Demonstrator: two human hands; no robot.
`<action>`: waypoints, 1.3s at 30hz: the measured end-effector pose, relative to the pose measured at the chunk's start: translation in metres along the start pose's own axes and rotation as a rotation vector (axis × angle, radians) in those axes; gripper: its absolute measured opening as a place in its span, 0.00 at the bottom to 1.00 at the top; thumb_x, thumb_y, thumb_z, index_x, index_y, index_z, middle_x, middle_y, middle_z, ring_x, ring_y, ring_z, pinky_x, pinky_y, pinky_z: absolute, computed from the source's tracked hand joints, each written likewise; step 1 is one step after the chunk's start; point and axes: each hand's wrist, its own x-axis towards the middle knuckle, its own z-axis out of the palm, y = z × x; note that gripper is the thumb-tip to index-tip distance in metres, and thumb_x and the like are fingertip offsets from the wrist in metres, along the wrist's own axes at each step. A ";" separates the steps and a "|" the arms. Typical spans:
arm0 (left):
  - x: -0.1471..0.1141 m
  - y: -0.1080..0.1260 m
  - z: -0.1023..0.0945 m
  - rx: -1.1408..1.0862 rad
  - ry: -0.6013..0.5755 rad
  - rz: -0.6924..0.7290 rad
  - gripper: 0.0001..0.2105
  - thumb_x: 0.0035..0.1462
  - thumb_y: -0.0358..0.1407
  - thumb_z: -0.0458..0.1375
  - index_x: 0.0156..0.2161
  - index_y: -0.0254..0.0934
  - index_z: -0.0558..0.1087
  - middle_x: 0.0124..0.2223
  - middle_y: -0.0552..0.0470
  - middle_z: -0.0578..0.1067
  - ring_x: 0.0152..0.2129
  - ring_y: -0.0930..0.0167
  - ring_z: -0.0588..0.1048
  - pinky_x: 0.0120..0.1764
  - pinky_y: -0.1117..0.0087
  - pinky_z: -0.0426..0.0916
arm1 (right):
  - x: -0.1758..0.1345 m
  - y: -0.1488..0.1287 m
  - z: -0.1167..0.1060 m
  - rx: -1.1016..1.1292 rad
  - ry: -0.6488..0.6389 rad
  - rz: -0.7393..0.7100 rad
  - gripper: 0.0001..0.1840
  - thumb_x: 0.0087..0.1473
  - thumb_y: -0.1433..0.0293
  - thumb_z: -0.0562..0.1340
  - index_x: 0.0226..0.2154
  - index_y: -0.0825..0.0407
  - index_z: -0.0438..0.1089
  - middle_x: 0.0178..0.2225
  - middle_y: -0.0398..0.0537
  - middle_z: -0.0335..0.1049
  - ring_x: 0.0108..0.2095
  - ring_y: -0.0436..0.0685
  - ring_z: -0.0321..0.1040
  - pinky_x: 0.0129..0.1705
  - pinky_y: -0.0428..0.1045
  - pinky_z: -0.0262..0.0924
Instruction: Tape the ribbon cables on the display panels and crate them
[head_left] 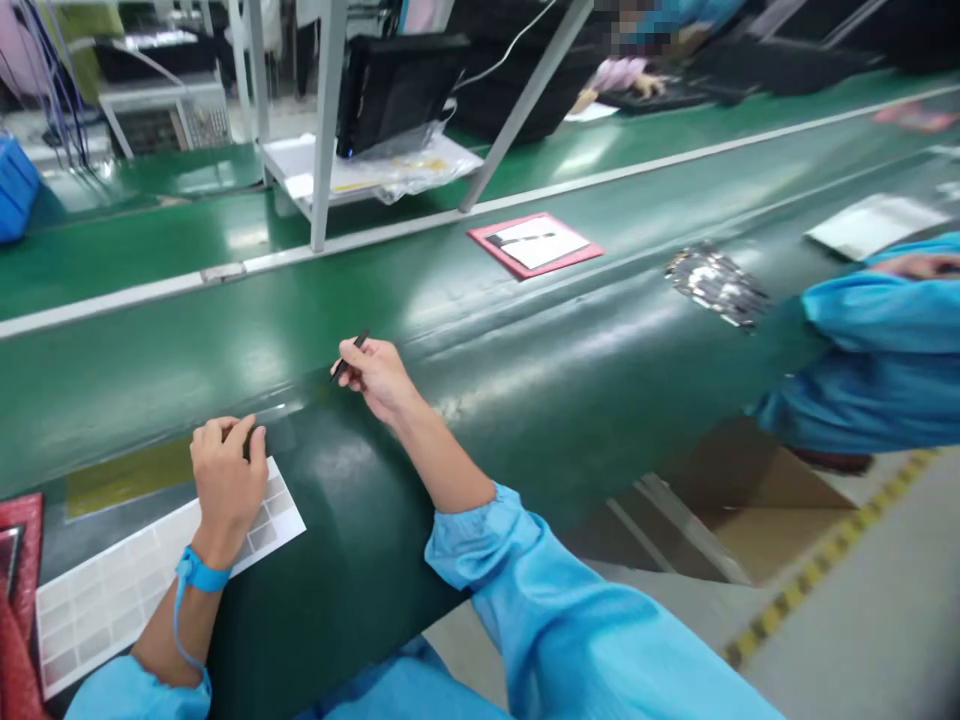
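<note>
My right hand (pixel 379 380) is closed round a slim black pen-like tool (pixel 351 357), held above the green bench; whether it is a pen or tweezers I cannot make out. To its left, my left hand (pixel 229 475) hovers over or rests at the upper edge of a white sheet with a grid of pale labels (pixel 105 600). Its fingers are bent and slightly apart, and I see nothing held in them. A blue wrist strap (pixel 201 572) circles that wrist. Beyond the sheet lies a yellowish film strip (pixel 127 475), with a small clear strip (pixel 281 411) close to the fingertips.
Red framed pieces (pixel 26 590) lie at the left edge. Farther along the green bench (pixel 360 520) are a red pad with a white card (pixel 536 245) and a pile of metallic parts (pixel 716 283). A co-worker's blue sleeve (pixel 885 340) reaches in from the right. A cardboard box (pixel 772 500) stands below.
</note>
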 end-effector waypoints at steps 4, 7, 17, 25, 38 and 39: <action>0.004 -0.003 -0.007 -0.004 0.074 0.003 0.16 0.73 0.41 0.53 0.45 0.36 0.83 0.44 0.41 0.79 0.43 0.57 0.74 0.51 0.53 0.70 | -0.001 -0.002 -0.012 0.035 -0.016 0.034 0.28 0.53 0.49 0.76 0.23 0.54 0.71 0.21 0.45 0.72 0.19 0.46 0.62 0.18 0.43 0.48; 0.007 0.003 -0.021 -0.036 0.140 -0.012 0.16 0.71 0.42 0.54 0.42 0.37 0.83 0.42 0.42 0.80 0.42 0.59 0.77 0.50 0.56 0.72 | -0.006 -0.007 -0.036 0.052 -0.008 0.042 0.24 0.65 0.56 0.71 0.26 0.55 0.70 0.23 0.41 0.71 0.20 0.45 0.63 0.20 0.41 0.52; 0.096 0.166 -0.068 -0.143 -0.224 0.348 0.13 0.68 0.45 0.57 0.43 0.45 0.84 0.42 0.52 0.85 0.38 0.61 0.82 0.39 0.64 0.72 | -0.014 -0.021 -0.152 0.212 0.354 -0.018 0.15 0.70 0.61 0.67 0.36 0.56 0.72 0.29 0.38 0.70 0.23 0.45 0.64 0.24 0.42 0.63; 0.298 0.258 0.127 0.090 -0.434 0.288 0.11 0.72 0.40 0.59 0.45 0.35 0.80 0.47 0.44 0.82 0.47 0.62 0.81 0.52 0.55 0.75 | -0.011 -0.022 -0.172 0.428 0.725 -0.200 0.35 0.37 0.43 0.80 0.28 0.53 0.69 0.25 0.47 0.76 0.19 0.46 0.64 0.18 0.41 0.52; 0.394 0.321 0.342 -0.013 -0.450 0.321 0.25 0.69 0.47 0.63 0.65 0.38 0.70 0.68 0.40 0.69 0.63 0.54 0.70 0.63 0.42 0.68 | -0.017 -0.008 -0.152 0.336 0.932 -0.239 0.31 0.43 0.46 0.79 0.30 0.53 0.72 0.24 0.44 0.74 0.20 0.47 0.64 0.22 0.42 0.57; 0.396 0.323 0.347 0.001 -0.471 0.316 0.25 0.69 0.48 0.63 0.65 0.38 0.70 0.68 0.40 0.68 0.64 0.53 0.70 0.64 0.42 0.67 | -0.018 -0.007 -0.151 0.324 0.930 -0.237 0.31 0.44 0.46 0.79 0.30 0.53 0.72 0.25 0.44 0.74 0.21 0.48 0.64 0.22 0.42 0.57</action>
